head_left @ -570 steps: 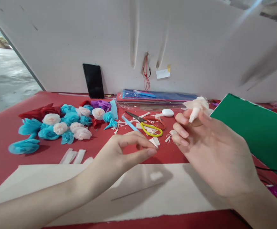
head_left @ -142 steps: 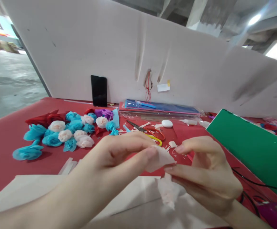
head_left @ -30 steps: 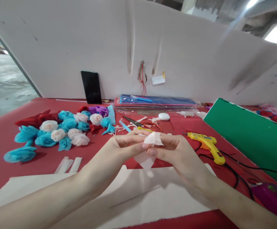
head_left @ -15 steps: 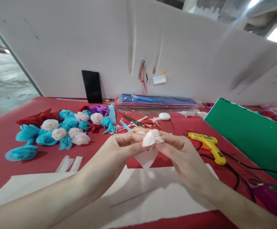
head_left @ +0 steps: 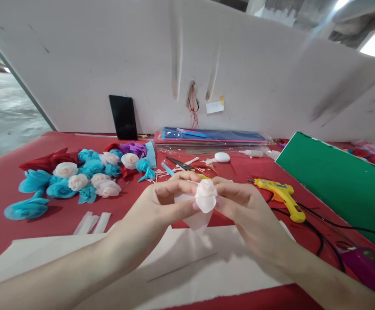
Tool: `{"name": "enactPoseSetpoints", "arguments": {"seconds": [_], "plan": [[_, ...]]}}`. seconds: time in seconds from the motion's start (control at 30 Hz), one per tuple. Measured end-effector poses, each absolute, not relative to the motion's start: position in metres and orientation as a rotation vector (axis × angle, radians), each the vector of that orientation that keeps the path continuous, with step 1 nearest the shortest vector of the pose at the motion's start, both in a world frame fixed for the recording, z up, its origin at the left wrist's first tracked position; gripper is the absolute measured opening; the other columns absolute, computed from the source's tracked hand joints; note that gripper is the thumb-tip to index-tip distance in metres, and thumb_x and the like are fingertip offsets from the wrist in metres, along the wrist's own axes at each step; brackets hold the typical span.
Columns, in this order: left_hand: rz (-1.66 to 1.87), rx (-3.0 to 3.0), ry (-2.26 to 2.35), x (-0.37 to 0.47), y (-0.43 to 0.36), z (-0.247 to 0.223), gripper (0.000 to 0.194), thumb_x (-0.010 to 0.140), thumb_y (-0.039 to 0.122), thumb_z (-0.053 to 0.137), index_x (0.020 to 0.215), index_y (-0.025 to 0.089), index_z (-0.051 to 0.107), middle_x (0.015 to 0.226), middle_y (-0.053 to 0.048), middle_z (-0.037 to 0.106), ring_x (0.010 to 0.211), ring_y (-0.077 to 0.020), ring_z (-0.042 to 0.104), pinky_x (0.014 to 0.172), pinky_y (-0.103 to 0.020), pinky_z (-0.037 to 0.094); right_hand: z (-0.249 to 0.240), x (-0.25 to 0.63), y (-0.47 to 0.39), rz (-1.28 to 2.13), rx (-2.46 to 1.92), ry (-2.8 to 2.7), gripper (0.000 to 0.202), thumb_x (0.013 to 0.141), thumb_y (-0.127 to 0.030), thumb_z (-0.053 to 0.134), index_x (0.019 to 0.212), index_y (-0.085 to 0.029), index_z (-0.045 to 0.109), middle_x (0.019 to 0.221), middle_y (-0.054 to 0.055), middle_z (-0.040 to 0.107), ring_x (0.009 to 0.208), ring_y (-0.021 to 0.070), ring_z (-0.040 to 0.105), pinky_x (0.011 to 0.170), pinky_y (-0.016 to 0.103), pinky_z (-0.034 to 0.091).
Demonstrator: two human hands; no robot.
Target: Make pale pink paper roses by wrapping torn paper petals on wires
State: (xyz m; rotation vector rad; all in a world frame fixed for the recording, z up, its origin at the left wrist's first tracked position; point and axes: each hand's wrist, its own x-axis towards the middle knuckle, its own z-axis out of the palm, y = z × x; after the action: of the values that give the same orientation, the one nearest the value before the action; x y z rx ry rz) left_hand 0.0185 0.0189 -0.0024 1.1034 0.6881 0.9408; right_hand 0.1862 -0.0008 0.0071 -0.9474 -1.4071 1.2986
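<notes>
Between my two hands is a pale pink paper flower (head_left: 206, 196), its rolled bud facing me and a loose flap of the same thin paper hanging below. My left hand (head_left: 166, 198) pinches its left side between thumb and fingers. On the opposite side, my right hand (head_left: 237, 200) grips it with thumb and fingertips. Both hands hover above a large cream paper sheet (head_left: 187, 280), on which a thin wire (head_left: 182, 267) lies. Just behind the fingers are scissors (head_left: 181, 163) with dark blades among paper scraps.
Finished blue flowers (head_left: 61, 188), white ones and red ones cluster at left. White strips (head_left: 102, 222) lie before them. A yellow glue gun (head_left: 281, 196) with black cord and a green board (head_left: 332, 185) are at right. A phone (head_left: 123, 117) leans on the back panel.
The paper flower has turned in my fingers, so its rolled centre now shows upright and its front petal hangs lower. Both hands stay in nearly the same place.
</notes>
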Motion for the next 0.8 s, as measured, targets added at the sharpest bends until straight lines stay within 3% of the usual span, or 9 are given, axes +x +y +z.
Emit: {"name": "enactPoseSetpoints", "arguments": {"seconds": [0.17, 0.3, 0.4, 0.57, 0.8], "plan": [[0.970, 1.211, 0.590, 0.018, 0.018, -0.001, 0.010, 0.071, 0.016, 0.078, 0.071, 0.024, 0.072, 0.099, 0.002, 0.058, 0.083, -0.0132, 0.058, 0.054, -0.014, 0.043, 0.011, 0.187, 0.000, 1.285, -0.958, -1.400, 0.008, 0.073, -0.020, 0.072, 0.072, -0.026, 0.076, 0.081, -0.002, 0.066, 0.080, 0.0137, 0.059, 0.071, 0.027, 0.047], [1.086, 1.445, 0.674, 0.015, 0.020, 0.001, 0.012, 0.069, 0.014, 0.077, 0.066, 0.022, 0.069, 0.096, 0.000, 0.057, 0.088, -0.0153, 0.055, 0.072, -0.021, 0.047, 0.010, 0.189, -0.003, 1.260, -0.912, -1.403, 0.007, 0.073, -0.019, 0.073, 0.074, -0.026, 0.075, 0.082, -0.002, 0.063, 0.076, 0.0138, 0.058, 0.068, 0.028, 0.047], [1.157, 1.570, 0.702, 0.011, 0.019, 0.001, 0.012, 0.069, 0.014, 0.076, 0.069, 0.023, 0.070, 0.093, 0.000, 0.054, 0.089, -0.0167, 0.054, 0.083, -0.026, 0.046, 0.010, 0.189, -0.007, 1.183, -0.872, -1.447, 0.012, 0.074, -0.015, 0.074, 0.077, -0.027, 0.075, 0.084, -0.003, 0.063, 0.079, 0.0136, 0.058, 0.075, 0.029, 0.047], [1.264, 1.695, 0.632, 0.008, 0.014, 0.000, 0.017, 0.070, 0.012, 0.074, 0.071, 0.028, 0.070, 0.092, 0.000, 0.054, 0.087, -0.0162, 0.050, 0.074, -0.021, 0.046, 0.010, 0.190, -0.010, 1.025, -0.787, -1.570, 0.019, 0.076, -0.013, 0.075, 0.085, -0.030, 0.076, 0.090, -0.004, 0.067, 0.083, 0.0129, 0.059, 0.087, 0.030, 0.046], [1.290, 1.718, 0.617, 0.007, 0.011, 0.004, 0.020, 0.069, 0.013, 0.076, 0.073, 0.032, 0.074, 0.091, -0.001, 0.059, 0.091, -0.0191, 0.052, 0.074, -0.023, 0.048, 0.009, 0.191, -0.013, 0.983, -0.741, -1.608, 0.019, 0.077, -0.015, 0.076, 0.089, -0.030, 0.077, 0.090, -0.003, 0.067, 0.084, 0.0128, 0.060, 0.085, 0.028, 0.049]]}}
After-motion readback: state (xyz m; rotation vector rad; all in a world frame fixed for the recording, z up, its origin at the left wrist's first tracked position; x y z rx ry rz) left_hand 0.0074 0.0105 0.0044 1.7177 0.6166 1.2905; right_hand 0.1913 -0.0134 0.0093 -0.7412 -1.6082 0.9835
